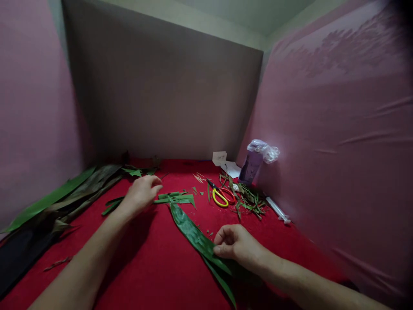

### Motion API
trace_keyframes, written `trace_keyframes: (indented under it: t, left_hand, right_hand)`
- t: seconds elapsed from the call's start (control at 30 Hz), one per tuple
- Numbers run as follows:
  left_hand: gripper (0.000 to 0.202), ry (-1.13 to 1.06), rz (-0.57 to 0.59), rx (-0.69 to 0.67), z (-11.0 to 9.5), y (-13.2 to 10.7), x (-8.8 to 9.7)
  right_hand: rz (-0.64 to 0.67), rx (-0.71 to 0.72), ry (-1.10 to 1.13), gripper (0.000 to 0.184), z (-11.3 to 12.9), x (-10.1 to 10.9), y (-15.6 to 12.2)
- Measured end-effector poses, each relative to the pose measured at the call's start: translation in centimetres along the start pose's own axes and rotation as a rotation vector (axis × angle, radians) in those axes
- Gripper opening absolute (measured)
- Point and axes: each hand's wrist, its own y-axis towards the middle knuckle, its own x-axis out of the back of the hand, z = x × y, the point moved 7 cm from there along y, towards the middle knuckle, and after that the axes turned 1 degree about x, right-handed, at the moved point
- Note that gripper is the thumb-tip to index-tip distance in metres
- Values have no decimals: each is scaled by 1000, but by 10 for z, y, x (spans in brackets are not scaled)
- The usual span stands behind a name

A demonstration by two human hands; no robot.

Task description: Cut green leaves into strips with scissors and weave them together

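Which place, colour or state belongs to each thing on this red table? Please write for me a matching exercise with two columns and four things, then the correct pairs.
Column one
1. right hand
2. scissors
3. purple container
4. left hand

Column two
A. has crumpled clear plastic on its top
B. close to the green leaf strips
C. at the edge of the long green leaf
D. one yellow handle and one red

Correct pairs: 1-C, 2-D, 3-A, 4-B

Purple container (251, 168), clear plastic (263, 149) on top; white paper (232, 169) near; pink wall (325, 142) right.
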Motion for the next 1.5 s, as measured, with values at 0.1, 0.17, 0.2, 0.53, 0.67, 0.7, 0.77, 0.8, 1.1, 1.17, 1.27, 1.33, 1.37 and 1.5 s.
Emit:
trace_keyframes:
  t: [0.1, 0.17, 0.2, 0.53, 0.67, 0.7, 0.77, 0.8, 1.1, 1.17, 1.27, 1.33, 1.37, 1.5]
  left_hand:
    - [23, -105, 58, -74, -22, -8, -19]
    - [25, -168, 66, -69, -27, -11, -23]
    - [24, -195, 70, -51, -28, -12, -24]
    - [30, -462, 438, 212, -26, -32, -75]
    - [9, -469, 440, 272, -19, -31, -81]
    - [8, -470, 439, 279, -18, -31, -81]
    - [8, -470, 448, 284, -18, -31, -81]
    - [8, -468, 456, 283, -18, -31, -81]
    - [11, -394, 453, 265, -16, -29, -85]
    - [11, -384, 450, 270, -15, -29, -85]
    - [11, -376, 442, 277, -15, -29, -86]
    - [10, -380, 433, 280, -15, -30, -86]
    - [10, -385, 426, 282, -15, -30, -85]
    - [9, -448, 347, 307, -14, -28, -77]
  right_hand:
    - [-95, 150, -172, 5, 20, 17, -9]
    - [-201, 334, -456, 7, 46, 27, -20]
    - [-264, 419, -607, 8, 57, 28, -26]
    - [-152, 582, -1392, 12, 57, -51, -38]
    - [-117, 556, -1206, 19, 64, -41, -37]
    - [-140, 533, -1152, 22, 66, -33, -34]
    - [-209, 480, -1069, 19, 68, -16, -24]
    - [-230, 444, -1031, 16, 66, -9, -18]
    - [-142, 245, -769, 19, 42, -11, 6]
    - [-156, 221, -777, 19, 42, -11, 7]
    - [-149, 180, -730, 17, 41, -10, 13]
    - [-128, 156, -674, 13, 39, -11, 18]
    - [-114, 148, -648, 11, 38, -12, 20]
    - [-77, 135, -538, 7, 33, -15, 25]
